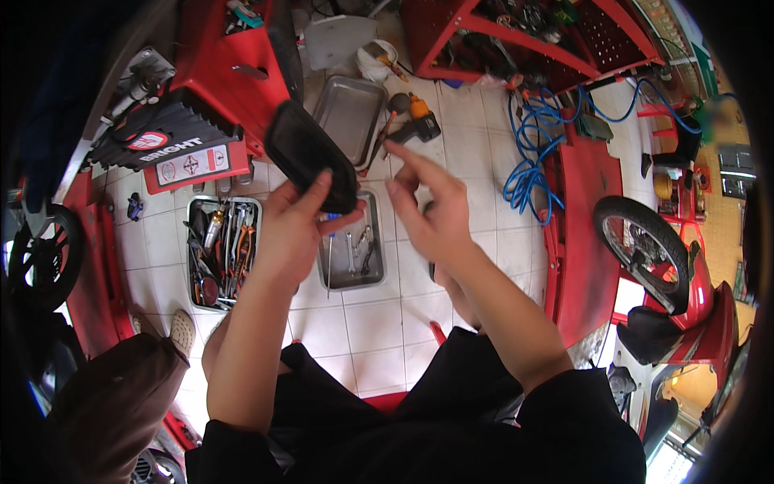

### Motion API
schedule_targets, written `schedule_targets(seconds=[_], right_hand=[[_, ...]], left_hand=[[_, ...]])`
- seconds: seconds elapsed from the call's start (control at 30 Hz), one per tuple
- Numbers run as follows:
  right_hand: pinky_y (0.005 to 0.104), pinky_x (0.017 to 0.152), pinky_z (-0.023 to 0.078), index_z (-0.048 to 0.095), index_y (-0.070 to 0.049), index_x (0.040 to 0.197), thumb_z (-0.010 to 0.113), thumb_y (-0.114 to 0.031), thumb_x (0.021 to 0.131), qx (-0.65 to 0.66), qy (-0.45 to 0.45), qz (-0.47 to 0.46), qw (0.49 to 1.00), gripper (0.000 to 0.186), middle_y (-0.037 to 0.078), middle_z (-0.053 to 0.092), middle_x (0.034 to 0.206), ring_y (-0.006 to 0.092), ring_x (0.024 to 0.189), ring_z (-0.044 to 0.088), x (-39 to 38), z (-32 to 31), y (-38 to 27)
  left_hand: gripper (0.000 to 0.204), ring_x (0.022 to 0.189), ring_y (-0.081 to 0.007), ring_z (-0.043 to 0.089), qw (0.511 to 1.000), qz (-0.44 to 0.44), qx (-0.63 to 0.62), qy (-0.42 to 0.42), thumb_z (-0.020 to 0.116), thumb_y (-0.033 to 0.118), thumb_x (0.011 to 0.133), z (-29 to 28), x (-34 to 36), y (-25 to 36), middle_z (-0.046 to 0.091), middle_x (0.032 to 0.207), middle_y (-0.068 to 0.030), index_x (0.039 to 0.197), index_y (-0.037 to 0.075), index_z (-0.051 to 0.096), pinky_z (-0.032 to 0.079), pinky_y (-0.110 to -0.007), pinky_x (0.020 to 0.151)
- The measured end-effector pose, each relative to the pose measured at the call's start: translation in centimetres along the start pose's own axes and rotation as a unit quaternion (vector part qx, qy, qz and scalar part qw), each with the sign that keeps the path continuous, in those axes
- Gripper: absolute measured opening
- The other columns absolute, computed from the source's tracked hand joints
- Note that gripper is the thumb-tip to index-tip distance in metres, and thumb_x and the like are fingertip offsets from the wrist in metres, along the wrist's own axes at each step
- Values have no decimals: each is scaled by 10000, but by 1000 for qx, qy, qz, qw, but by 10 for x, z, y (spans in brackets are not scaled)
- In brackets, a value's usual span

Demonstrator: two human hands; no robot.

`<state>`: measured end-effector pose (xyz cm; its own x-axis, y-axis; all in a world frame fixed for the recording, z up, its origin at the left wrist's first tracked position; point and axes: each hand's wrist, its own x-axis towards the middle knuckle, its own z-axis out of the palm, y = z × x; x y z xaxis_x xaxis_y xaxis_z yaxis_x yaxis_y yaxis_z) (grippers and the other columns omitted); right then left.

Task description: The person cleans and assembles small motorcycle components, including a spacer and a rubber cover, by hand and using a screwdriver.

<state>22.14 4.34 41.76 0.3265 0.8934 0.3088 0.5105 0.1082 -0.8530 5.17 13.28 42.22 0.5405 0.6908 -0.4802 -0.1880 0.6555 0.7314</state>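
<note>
A black, shallow plastic piece with rounded corners (305, 153), much like a lid or cover, is gripped at its near end by my left hand (294, 226). The thumb lies on its upper face and the fingers go underneath. My right hand (439, 202) hovers to the right of it, apart from it, with index finger and thumb stretched out and spaced. I see nothing between them; its other fingers are partly hidden. Below the hands, a small metal tray (377, 273) holds a wrench and other slim tools. Beyond lies a larger grey metal tray (351, 109).
At left, a tray (191, 250) is full of pliers and wrenches. A yellow-and-black power tool (421, 121) lies beside the far tray. Blue hose (528, 165) coils at right near a motorcycle wheel (645, 246). Another person's trousered leg (121, 395) is at lower left.
</note>
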Motion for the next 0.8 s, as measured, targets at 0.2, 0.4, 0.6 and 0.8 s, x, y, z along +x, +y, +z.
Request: schedule_targets(seconds=[0.2, 0.4, 0.6, 0.8], right_hand=[[255, 588, 448, 626, 21, 1111, 618, -21, 833, 23, 53, 55, 997, 282, 39, 570, 672, 99, 602, 525, 4, 8, 37], [285, 598, 472, 647, -25, 1096, 613, -55, 838, 8, -55, 105, 993, 261, 66, 612, 713, 147, 611, 584, 0, 25, 41], [430, 725, 527, 663, -89, 1057, 590, -222, 840, -309, -396, 35, 864, 265, 116, 684, 904, 319, 826, 661, -32, 53, 87], [446, 781, 529, 684, -105, 998, 575, -257, 826, -233, -420, 268, 835, 254, 152, 687, 960, 341, 937, 646, -117, 88, 180]], left_hand=[[280, 951, -301, 673, 999, 31, -15, 4, 522, 174, 973, -16, 1, 8, 652, 1055, -202, 1149, -43, 532, 591, -402, 810], [225, 927, -276, 654, 995, 35, -91, 4, 494, 136, 977, -32, -3, 14, 638, 1029, -172, 1136, -20, 530, 547, -444, 889], [177, 825, -230, 605, 982, 23, -185, -38, 475, 126, 983, -37, -9, 24, 618, 978, -141, 1102, 4, 525, 537, -417, 824], [163, 768, -227, 612, 983, 64, -174, 5, 486, 122, 976, -40, -5, 24, 623, 904, -139, 1059, -4, 549, 542, -409, 748]])
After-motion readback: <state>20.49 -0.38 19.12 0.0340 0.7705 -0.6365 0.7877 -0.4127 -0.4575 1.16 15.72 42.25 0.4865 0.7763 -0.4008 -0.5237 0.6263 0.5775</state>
